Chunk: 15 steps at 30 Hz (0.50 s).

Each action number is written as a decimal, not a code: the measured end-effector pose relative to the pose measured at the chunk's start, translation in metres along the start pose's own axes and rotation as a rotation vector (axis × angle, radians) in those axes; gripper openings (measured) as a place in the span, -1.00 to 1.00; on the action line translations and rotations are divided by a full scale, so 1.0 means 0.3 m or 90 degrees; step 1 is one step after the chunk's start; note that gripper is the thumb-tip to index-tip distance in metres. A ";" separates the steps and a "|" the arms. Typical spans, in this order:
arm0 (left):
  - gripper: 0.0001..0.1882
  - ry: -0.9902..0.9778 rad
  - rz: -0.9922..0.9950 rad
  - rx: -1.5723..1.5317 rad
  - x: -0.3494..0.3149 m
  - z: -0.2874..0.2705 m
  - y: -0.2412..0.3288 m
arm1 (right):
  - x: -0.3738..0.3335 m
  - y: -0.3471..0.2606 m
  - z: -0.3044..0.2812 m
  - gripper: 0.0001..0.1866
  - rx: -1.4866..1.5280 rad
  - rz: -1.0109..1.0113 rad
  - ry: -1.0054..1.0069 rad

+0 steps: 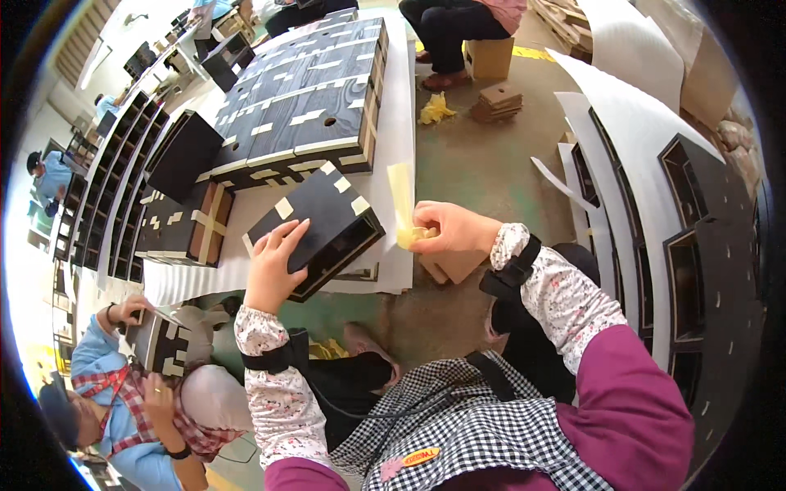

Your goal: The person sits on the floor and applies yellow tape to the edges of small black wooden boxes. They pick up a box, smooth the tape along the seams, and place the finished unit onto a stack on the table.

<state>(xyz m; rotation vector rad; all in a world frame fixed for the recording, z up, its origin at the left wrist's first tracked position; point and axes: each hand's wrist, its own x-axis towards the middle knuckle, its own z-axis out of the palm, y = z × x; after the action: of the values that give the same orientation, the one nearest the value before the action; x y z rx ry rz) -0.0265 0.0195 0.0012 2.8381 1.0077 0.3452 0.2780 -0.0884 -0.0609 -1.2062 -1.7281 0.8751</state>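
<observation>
A black open-fronted box (327, 214) with cream tape pieces along its top edges lies at an angle on the white-covered table. My left hand (278, 266) grips its near left corner, fingers spread over the top and thumb at the open front edge. To the right of the box, my right hand (454, 231) is closed in a pinch on pale yellow masking tape (400, 192). One end of the tape stands up above the fingers, and a crumpled part sits at the fingertips. The tape is apart from the box. The box's inside is mostly in shadow.
Taped black boxes (303, 90) stand in a block at the far side of the table (397, 98). More boxes (184, 225) are stacked at left, beside a co-worker (123, 393) handling another box. Brown boards (497, 102) lie on the floor; black shelving units (688, 245) line the right.
</observation>
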 end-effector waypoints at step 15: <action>-0.23 0.135 -0.081 0.092 -0.034 0.118 -0.027 | 0.036 -0.117 0.003 -0.59 0.442 0.023 -0.041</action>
<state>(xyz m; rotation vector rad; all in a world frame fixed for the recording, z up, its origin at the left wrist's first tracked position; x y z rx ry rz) -0.0302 0.0183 -0.0362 2.8906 1.2951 0.5939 0.2621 -0.0886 -0.0278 -0.7440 -1.2737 1.3962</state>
